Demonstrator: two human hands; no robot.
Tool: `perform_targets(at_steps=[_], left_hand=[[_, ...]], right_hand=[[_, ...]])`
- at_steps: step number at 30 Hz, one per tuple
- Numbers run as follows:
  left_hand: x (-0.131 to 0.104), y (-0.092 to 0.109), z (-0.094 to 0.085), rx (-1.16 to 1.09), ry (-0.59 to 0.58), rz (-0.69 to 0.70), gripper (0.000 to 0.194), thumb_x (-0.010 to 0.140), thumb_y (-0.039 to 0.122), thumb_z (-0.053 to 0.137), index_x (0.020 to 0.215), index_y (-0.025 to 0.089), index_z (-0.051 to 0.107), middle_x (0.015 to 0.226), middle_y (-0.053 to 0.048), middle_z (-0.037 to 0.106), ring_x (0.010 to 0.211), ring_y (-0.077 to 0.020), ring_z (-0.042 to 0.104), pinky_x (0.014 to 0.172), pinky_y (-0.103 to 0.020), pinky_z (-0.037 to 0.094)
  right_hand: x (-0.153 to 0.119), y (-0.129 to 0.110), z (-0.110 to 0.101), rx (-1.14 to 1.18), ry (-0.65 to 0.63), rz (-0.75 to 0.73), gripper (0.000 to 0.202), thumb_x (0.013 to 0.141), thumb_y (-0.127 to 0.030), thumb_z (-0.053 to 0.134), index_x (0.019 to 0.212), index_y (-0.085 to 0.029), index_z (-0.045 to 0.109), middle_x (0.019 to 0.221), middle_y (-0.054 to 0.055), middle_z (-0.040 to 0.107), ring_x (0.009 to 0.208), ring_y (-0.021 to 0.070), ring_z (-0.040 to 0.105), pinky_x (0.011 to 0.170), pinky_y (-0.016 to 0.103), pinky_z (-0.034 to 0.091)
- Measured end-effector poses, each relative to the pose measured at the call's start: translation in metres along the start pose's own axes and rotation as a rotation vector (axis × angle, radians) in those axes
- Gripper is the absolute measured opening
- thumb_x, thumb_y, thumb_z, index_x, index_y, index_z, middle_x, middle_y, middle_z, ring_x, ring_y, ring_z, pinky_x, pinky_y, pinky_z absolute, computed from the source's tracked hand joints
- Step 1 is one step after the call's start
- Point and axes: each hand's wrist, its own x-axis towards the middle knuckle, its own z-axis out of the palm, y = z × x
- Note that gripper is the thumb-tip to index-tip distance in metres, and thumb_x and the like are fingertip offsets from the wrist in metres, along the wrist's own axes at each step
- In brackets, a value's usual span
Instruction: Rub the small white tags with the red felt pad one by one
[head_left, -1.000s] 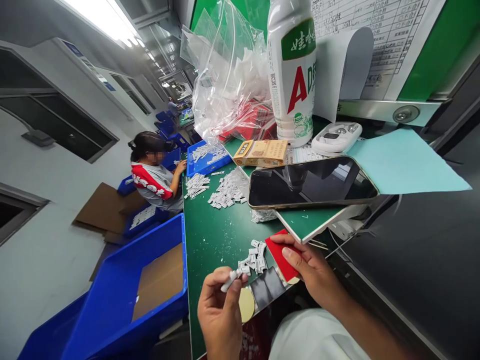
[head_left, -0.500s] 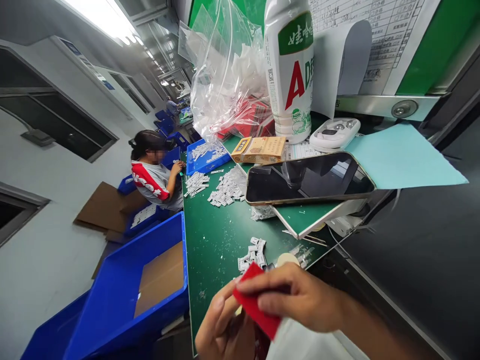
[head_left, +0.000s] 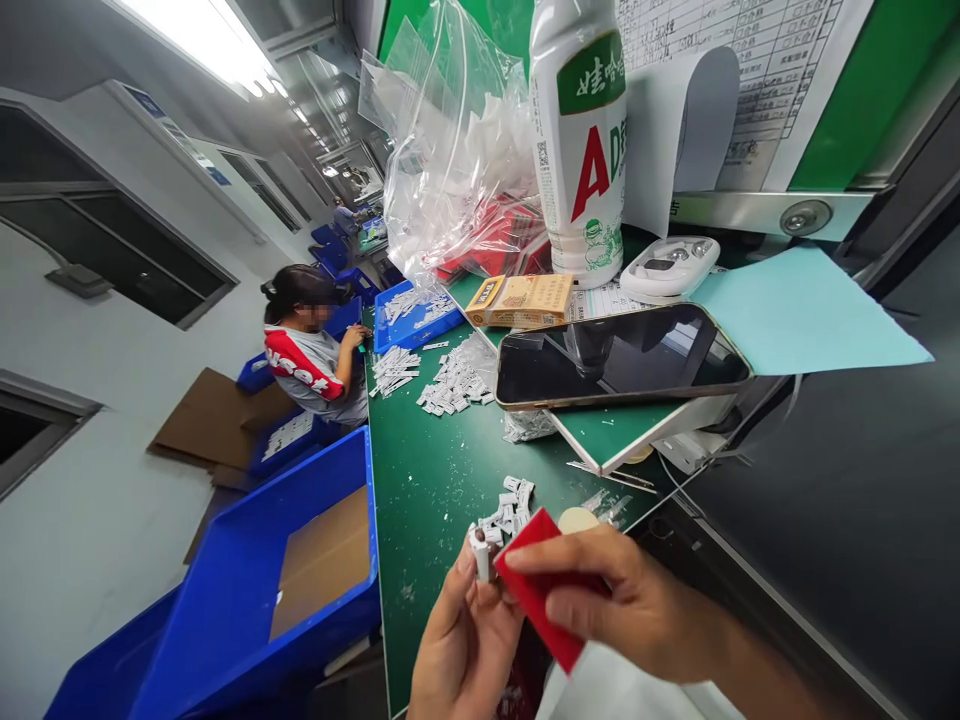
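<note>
Near the bottom of the view, my left hand [head_left: 472,630] pinches a small white plastic part [head_left: 481,555] upright between thumb and fingers. My right hand [head_left: 630,595] is closed on a flat red card-like piece [head_left: 544,580], thumb on one face and fingers on the other. The red piece's near edge lies right beside the white part; whether they touch I cannot tell. Just beyond my hands is a small heap of white plastic parts [head_left: 514,505] on the green table [head_left: 427,480].
A phone [head_left: 622,360] lies on a raised board [head_left: 607,440]. Behind it stand a white bottle [head_left: 577,150], a small carton [head_left: 521,300] and a clear bag [head_left: 457,150]. Blue bins [head_left: 247,560] line the left edge. A co-worker [head_left: 307,345] sits farther along the table.
The red piece has moved slightly right, away from my left hand. My left hand has turned upright, and the white part in it now shows.
</note>
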Motion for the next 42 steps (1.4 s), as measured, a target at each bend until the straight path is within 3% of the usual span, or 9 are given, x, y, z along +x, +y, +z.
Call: perform_targets(at_steps=[2,6,10,13,16,21,25,32,42], left_hand=[[-0.003,-0.002,0.002,-0.033,-0.066,-0.119,0.018,0.075,0.028,0.089,0.090,0.021,0.080,0.085,-0.004,0.080,0.081,-0.0140,0.075,0.082,-0.023,0.059],[-0.007,-0.007,0.002,-0.128,-0.079,-0.139,0.015,0.077,0.026,0.088,0.084,0.017,0.078,0.067,0.002,0.070,0.059,-0.0068,0.062,0.060,-0.019,0.050],[-0.010,-0.008,-0.002,-0.063,-0.007,-0.199,0.021,0.075,0.030,0.089,0.086,0.016,0.078,0.077,-0.004,0.075,0.068,-0.0121,0.066,0.062,-0.022,0.049],[-0.013,-0.007,-0.003,-0.091,-0.016,-0.127,0.022,0.075,0.029,0.089,0.088,0.016,0.078,0.066,0.001,0.068,0.056,-0.0076,0.056,0.056,-0.020,0.045],[-0.016,-0.006,0.000,0.012,-0.056,-0.139,0.026,0.076,0.032,0.088,0.093,0.016,0.078,0.077,-0.003,0.074,0.064,-0.0104,0.063,0.065,-0.023,0.052],[-0.012,-0.002,-0.001,0.184,0.045,0.162,0.024,0.073,0.027,0.090,0.093,0.020,0.078,0.088,-0.004,0.077,0.078,-0.0147,0.072,0.078,-0.025,0.059],[-0.010,0.002,-0.008,0.297,0.019,0.241,0.022,0.071,0.030,0.091,0.086,0.021,0.077,0.076,-0.002,0.074,0.065,-0.0110,0.068,0.066,-0.020,0.057],[-0.012,0.000,-0.007,0.338,0.058,0.281,0.026,0.063,0.032,0.095,0.079,0.021,0.078,0.070,-0.002,0.073,0.058,-0.0114,0.066,0.059,-0.021,0.056],[-0.011,-0.003,0.000,0.347,0.093,0.440,0.024,0.061,0.033,0.096,0.074,0.023,0.079,0.066,-0.002,0.074,0.059,-0.0128,0.069,0.060,-0.021,0.057]], right_hand=[[0.003,0.001,0.001,-0.049,-0.160,-0.078,0.035,0.098,-0.034,0.066,0.130,-0.023,0.073,0.094,0.006,0.080,0.077,0.0163,0.073,0.072,0.025,0.056],[0.009,0.001,0.002,-0.323,0.272,-0.102,0.026,0.102,-0.029,0.060,0.120,-0.028,0.079,0.093,0.006,0.078,0.079,0.0169,0.070,0.074,0.026,0.054],[0.009,0.001,0.004,-0.229,-0.064,-0.173,0.024,0.098,-0.030,0.067,0.118,-0.028,0.080,0.089,0.004,0.080,0.075,0.0163,0.072,0.072,0.025,0.055],[0.010,0.003,0.006,-0.362,0.221,-0.168,0.028,0.100,-0.026,0.064,0.124,-0.028,0.077,0.096,0.006,0.080,0.081,0.0187,0.073,0.077,0.029,0.055],[0.011,0.002,0.006,-0.246,0.070,-0.168,0.026,0.099,-0.025,0.066,0.122,-0.029,0.078,0.097,0.005,0.081,0.082,0.0180,0.074,0.076,0.028,0.056],[0.008,-0.003,0.004,-0.181,0.412,-0.046,0.025,0.101,-0.030,0.062,0.120,-0.032,0.078,0.113,0.003,0.081,0.097,0.0175,0.074,0.086,0.026,0.055],[0.010,-0.003,0.000,-0.005,0.098,0.071,0.027,0.097,-0.039,0.067,0.115,-0.025,0.081,0.102,0.006,0.084,0.089,0.0205,0.077,0.077,0.027,0.059],[0.011,-0.004,-0.003,-0.005,0.062,0.149,0.030,0.096,-0.044,0.067,0.116,-0.026,0.081,0.093,0.006,0.083,0.090,0.0223,0.077,0.081,0.032,0.060],[0.008,-0.006,0.000,-0.137,0.379,0.198,0.031,0.098,-0.043,0.064,0.121,-0.028,0.079,0.100,0.006,0.082,0.093,0.0219,0.075,0.081,0.030,0.059]])
